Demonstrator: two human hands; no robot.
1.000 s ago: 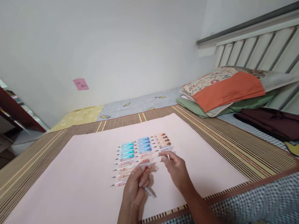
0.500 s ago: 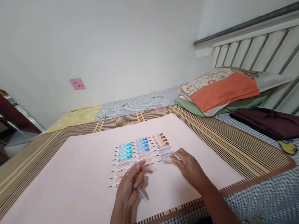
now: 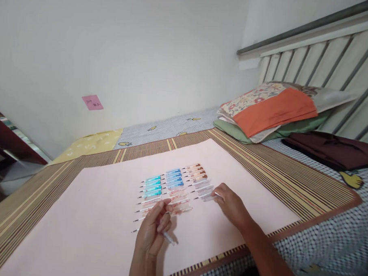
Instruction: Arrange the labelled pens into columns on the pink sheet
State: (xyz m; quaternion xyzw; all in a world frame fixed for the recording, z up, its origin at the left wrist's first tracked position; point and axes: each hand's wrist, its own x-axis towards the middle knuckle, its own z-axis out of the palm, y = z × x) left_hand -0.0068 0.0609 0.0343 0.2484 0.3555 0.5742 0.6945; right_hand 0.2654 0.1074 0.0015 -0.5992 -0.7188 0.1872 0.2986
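Note:
My left hand [image 3: 153,227] is curled over the near end of the pen rows, its fingers closed on a pale, see-through pen [image 3: 168,238] that sticks out below the palm. My right hand [image 3: 232,206] pinches the right end of the nearest clear grey pen [image 3: 206,197], which lies on the pink sheet [image 3: 76,223]. Beyond are brown-ended pens [image 3: 198,173], blue pens [image 3: 174,179] and teal pens [image 3: 153,186], all with tips to the left. Pink-patterned pens [image 3: 180,202] lie between my hands; some in the left column are partly hidden by my left hand.
A striped mat [image 3: 249,169] lies under the sheet on a checked bedcover [image 3: 329,229]. Pillows [image 3: 273,109] and a folded dark maroon cloth [image 3: 330,150] are at the right, by a slatted headboard [image 3: 321,62]. A pink note [image 3: 93,102] is stuck on the wall.
My left hand has shifted slightly left with its pen, uncovering more of the middle pink-patterned pens. My right hand stays at the grey pens, and the nearest one shows more clearly.

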